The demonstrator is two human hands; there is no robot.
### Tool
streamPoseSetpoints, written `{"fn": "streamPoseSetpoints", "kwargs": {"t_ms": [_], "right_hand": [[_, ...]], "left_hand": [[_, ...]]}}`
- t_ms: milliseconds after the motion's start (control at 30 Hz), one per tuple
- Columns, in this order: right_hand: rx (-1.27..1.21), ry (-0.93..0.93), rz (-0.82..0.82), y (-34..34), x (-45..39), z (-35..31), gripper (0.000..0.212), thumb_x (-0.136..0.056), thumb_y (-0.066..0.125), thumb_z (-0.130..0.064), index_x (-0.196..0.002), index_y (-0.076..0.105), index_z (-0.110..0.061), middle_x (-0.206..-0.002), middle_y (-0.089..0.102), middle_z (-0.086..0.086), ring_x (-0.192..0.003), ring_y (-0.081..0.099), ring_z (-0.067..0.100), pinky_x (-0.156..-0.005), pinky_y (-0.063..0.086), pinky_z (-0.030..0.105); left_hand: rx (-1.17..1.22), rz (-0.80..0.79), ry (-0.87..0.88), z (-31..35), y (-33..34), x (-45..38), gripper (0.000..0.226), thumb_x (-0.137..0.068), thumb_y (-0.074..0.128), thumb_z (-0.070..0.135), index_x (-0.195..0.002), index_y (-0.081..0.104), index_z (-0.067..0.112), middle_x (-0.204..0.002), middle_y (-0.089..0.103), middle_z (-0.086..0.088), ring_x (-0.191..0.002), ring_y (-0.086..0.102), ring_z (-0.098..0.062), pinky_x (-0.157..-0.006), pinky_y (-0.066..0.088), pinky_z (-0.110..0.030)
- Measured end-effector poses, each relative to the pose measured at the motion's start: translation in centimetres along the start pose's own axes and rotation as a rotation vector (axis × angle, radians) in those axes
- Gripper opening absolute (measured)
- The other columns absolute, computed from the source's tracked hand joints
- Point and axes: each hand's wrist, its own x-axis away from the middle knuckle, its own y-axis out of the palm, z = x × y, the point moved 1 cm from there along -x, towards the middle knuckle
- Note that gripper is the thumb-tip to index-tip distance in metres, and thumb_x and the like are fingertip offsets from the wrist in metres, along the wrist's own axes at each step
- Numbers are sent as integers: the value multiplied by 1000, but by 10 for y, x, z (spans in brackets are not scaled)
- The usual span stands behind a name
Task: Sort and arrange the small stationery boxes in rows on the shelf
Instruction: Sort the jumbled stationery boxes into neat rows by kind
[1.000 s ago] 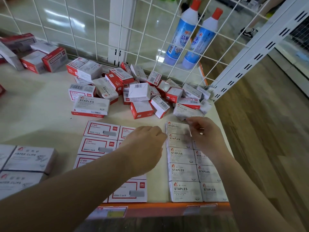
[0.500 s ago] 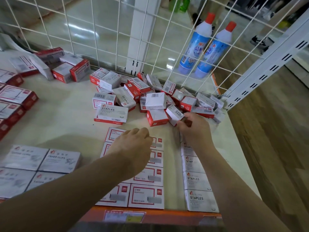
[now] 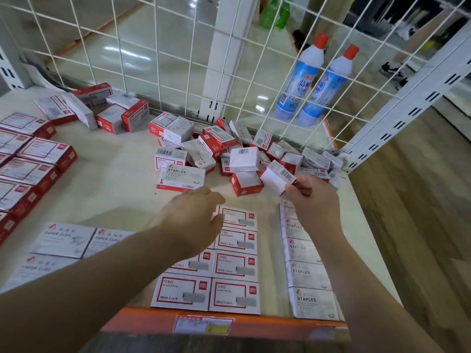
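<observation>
A small red-and-white box (image 3: pixel 276 177) is being pinched at its near end by the right hand (image 3: pixel 314 200), tilted with its barcode side up, just off the near edge of the loose pile (image 3: pixel 229 149) toward the shelf's (image 3: pixel 107 179) back right corner. The left hand (image 3: pixel 193 220) is hovering with relaxed fingers, gripping nothing, over the far end of the red-framed rows (image 3: pixel 229 263) by the front edge. Grey STAPLES rows (image 3: pixel 305 273) are running along the right edge. To do this step well, the label is probably worth turning up and reading first, then the box can be laid flush against the far end of its matching row, edges squared, without nudging neighbours out of line.
</observation>
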Motion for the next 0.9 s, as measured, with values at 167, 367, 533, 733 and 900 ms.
{"fn": "streamPoseSetpoints", "kwargs": {"t_ms": [167, 367, 533, 733, 900], "right_hand": [[5, -117, -116, -1, 30, -23, 15, -85, 64, -14, -99, 64, -20, -87, 60, -10, -78, 54, -1, -69, 38, 4], [95, -418, -100, 15, 63, -43, 28, -81, 69, -10, -107, 64, -14, -96, 57, -9, -87, 44, -3, -75, 35, 8], [102, -526, -59, 25, 71, -60, 26, -78, 63, -18, -103, 64, -12, -97, 65, -1, -93, 50, 6, -80, 39, 12], [92, -578, -59, 31, 75, -71, 27, -77, 64, -16, -104, 63, -12, -96, 64, 0, -94, 49, 6, -85, 35, 9], [65, -490, -125, 34, 77, -68, 33, -78, 73, -9, -108, 62, -15, -99, 55, -12, -93, 43, -4, -81, 39, 1]], "left_hand": [[118, 4, -73, -8, -22, 7, 32, -96, 45, 32, -126, 52, 25, -131, 52, 9, -114, 48, -10, -88, 37, -21], [243, -11, -160, -18, -38, 14, 37, -95, 41, 40, -92, 66, 13, -84, 63, 4, -75, 56, -9, -60, 45, -21], [395, -29, -243, -24, -33, 16, 33, -96, 41, 40, -85, 62, 17, -82, 64, 7, -74, 62, -10, -51, 40, -14], [654, -9, -356, -31, -31, 18, 25, -94, 49, 28, -83, 66, 14, -77, 71, -2, -76, 70, -22, -67, 56, -30], [707, 24, -410, -32, -30, 21, 23, -94, 52, 26, -80, 65, 12, -83, 70, -1, -68, 67, -19, -54, 53, -22]]}}
